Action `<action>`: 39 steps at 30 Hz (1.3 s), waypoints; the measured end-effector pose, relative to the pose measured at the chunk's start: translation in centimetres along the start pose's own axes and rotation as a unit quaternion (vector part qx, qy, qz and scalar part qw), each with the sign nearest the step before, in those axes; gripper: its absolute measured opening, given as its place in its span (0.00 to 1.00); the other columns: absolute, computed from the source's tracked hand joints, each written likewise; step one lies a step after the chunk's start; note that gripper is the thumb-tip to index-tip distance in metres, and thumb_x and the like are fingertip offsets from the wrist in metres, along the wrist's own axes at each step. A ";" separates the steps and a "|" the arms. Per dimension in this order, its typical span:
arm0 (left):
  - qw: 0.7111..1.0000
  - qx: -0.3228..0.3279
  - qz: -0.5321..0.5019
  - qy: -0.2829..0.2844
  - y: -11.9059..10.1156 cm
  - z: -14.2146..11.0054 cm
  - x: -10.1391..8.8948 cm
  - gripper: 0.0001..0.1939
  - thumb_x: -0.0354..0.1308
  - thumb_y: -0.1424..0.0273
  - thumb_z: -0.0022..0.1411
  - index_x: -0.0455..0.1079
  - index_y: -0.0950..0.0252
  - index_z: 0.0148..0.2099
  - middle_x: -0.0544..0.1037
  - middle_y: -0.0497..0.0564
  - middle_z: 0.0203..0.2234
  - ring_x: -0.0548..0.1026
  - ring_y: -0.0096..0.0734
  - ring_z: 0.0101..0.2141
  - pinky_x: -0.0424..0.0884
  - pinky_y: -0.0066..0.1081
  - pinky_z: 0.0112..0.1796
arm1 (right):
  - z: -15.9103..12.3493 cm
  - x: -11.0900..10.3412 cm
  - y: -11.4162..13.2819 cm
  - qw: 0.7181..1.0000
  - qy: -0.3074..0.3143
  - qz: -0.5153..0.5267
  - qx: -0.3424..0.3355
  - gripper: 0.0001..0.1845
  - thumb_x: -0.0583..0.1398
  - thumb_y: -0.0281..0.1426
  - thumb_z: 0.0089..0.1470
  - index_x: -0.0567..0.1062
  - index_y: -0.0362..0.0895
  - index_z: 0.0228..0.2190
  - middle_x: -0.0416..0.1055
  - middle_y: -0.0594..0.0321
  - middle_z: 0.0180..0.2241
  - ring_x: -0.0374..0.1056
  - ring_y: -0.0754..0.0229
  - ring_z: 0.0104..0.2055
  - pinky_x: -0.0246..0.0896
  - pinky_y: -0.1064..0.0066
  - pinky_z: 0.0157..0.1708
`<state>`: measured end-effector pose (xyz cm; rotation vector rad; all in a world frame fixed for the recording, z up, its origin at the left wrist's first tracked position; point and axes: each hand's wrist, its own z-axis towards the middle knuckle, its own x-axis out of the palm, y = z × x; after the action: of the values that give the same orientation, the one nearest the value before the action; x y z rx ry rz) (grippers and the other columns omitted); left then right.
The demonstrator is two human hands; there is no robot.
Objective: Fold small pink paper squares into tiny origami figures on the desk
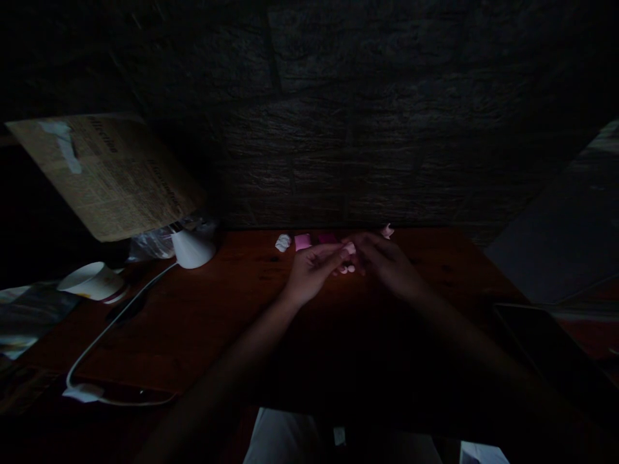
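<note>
In the dim head view, my left hand (312, 267) pinches a pale pink lump (349, 247) that looks like modelling clay, between thumb and fingers. My right hand (389, 261) comes in from the other side, with its bent fingers closed at the lump's right edge; shadow hides part of its fingertips. Small pale pink balls (351, 269) show just below the lump, near the left fingertips. Behind my hands lie a white lump (283, 242), a pink square block (302, 241), a darker magenta piece (327, 238) and a pale pink piece of uneven shape (387, 231).
A lamp with a printed paper shade (130, 174) and white base (192, 250) stands left on the wooden table (232, 290). Its white cord (116, 314) runs past a tipped paper cup (94, 282). A dark flat tablet-like object (541, 341) lies right. A brick wall (314, 129) rises behind.
</note>
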<state>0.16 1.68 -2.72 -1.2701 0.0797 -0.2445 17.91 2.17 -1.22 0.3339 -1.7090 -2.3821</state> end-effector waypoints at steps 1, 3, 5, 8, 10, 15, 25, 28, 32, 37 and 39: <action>1.000 -0.001 0.002 0.000 -0.1 0.0 0.0 0.13 0.70 0.60 0.60 0.84 0.63 0.43 0.86 0.54 0.33 0.79 0.29 0.29 0.73 0.28 0.29 | 0.0 -0.1 -0.1 1.000 0.002 -0.001 -0.002 0.22 0.61 0.52 0.62 0.78 0.47 0.33 0.70 0.67 0.25 0.63 0.64 0.25 0.57 0.69 0.27; 1.000 -0.001 0.001 -0.003 -0.1 0.0 0.0 0.13 0.70 0.61 0.60 0.84 0.63 0.43 0.86 0.54 0.33 0.79 0.28 0.28 0.73 0.28 0.29 | 0.2 -0.2 -0.3 1.000 0.009 0.001 -0.005 0.21 0.62 0.52 0.62 0.78 0.46 0.35 0.72 0.66 0.27 0.64 0.64 0.26 0.58 0.69 0.26; 1.000 -0.001 0.003 -0.009 -0.1 0.0 -0.1 0.12 0.70 0.61 0.60 0.84 0.63 0.42 0.86 0.54 0.31 0.79 0.28 0.27 0.73 0.27 0.29 | 0.2 -0.3 -0.6 1.000 0.010 0.002 -0.006 0.20 0.62 0.50 0.61 0.78 0.46 0.36 0.72 0.66 0.28 0.65 0.64 0.26 0.58 0.70 0.26; 1.000 0.002 0.009 -0.012 0.1 0.0 0.0 0.13 0.72 0.63 0.58 0.84 0.63 0.42 0.86 0.54 0.33 0.80 0.29 0.29 0.74 0.28 0.29 | 0.3 -0.3 -0.8 1.000 0.006 0.006 -0.001 0.18 0.63 0.48 0.62 0.79 0.46 0.37 0.72 0.66 0.27 0.65 0.64 0.26 0.60 0.70 0.27; 1.000 0.008 0.007 -0.012 0.3 0.1 0.0 0.13 0.73 0.64 0.56 0.84 0.63 0.43 0.87 0.54 0.34 0.81 0.30 0.30 0.75 0.29 0.30 | 0.2 -0.3 -0.8 1.000 0.010 0.016 0.004 0.18 0.63 0.48 0.61 0.80 0.46 0.38 0.72 0.66 0.27 0.65 0.64 0.26 0.60 0.70 0.27; 0.999 0.033 0.002 -0.016 0.3 0.1 0.2 0.09 0.72 0.66 0.57 0.83 0.63 0.40 0.86 0.52 0.29 0.80 0.29 0.27 0.77 0.29 0.31 | 0.2 0.0 -1.0 0.998 0.008 0.052 0.017 0.16 0.65 0.46 0.59 0.80 0.47 0.38 0.73 0.66 0.27 0.67 0.64 0.27 0.59 0.71 0.26; 0.999 0.034 0.016 -0.005 1.0 0.1 -0.1 0.14 0.73 0.63 0.56 0.80 0.64 0.43 0.85 0.51 0.30 0.81 0.30 0.28 0.75 0.29 0.30 | 0.3 0.0 -1.2 0.997 0.011 0.073 0.029 0.14 0.66 0.44 0.58 0.82 0.47 0.37 0.74 0.65 0.28 0.67 0.63 0.28 0.59 0.70 0.27; 0.999 0.031 0.014 0.000 0.9 0.2 -0.2 0.15 0.72 0.62 0.57 0.80 0.64 0.45 0.85 0.51 0.31 0.80 0.28 0.28 0.74 0.28 0.29 | 0.3 -0.2 -1.1 0.995 0.005 0.093 0.042 0.14 0.67 0.45 0.57 0.82 0.47 0.37 0.75 0.66 0.28 0.67 0.64 0.27 0.58 0.71 0.26; 0.999 0.028 0.020 0.013 0.7 0.3 -0.4 0.16 0.72 0.62 0.58 0.81 0.63 0.47 0.86 0.53 0.34 0.82 0.31 0.31 0.75 0.29 0.30 | 0.3 -0.4 -1.2 0.991 0.004 0.121 0.062 0.15 0.69 0.45 0.54 0.84 0.48 0.38 0.76 0.65 0.28 0.69 0.64 0.28 0.59 0.72 0.26; 0.998 0.041 0.022 0.029 0.4 0.2 -0.3 0.11 0.73 0.64 0.56 0.82 0.63 0.40 0.86 0.52 0.32 0.81 0.31 0.30 0.77 0.31 0.33 | 0.3 -0.6 -1.5 0.976 0.025 0.179 0.121 0.15 0.74 0.43 0.48 0.85 0.49 0.37 0.77 0.65 0.28 0.70 0.64 0.30 0.62 0.73 0.28; 0.999 0.037 0.022 0.030 0.4 0.1 -0.2 0.11 0.73 0.63 0.56 0.82 0.63 0.39 0.86 0.52 0.32 0.80 0.30 0.30 0.76 0.31 0.32 | 0.3 -0.8 -1.5 0.971 0.038 0.191 0.139 0.14 0.74 0.41 0.48 0.85 0.49 0.37 0.76 0.65 0.28 0.69 0.64 0.30 0.62 0.73 0.28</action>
<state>0.00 1.95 -3.06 -1.1870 0.1488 -0.2452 18.55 3.10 -2.53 0.1175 -1.8756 -1.8430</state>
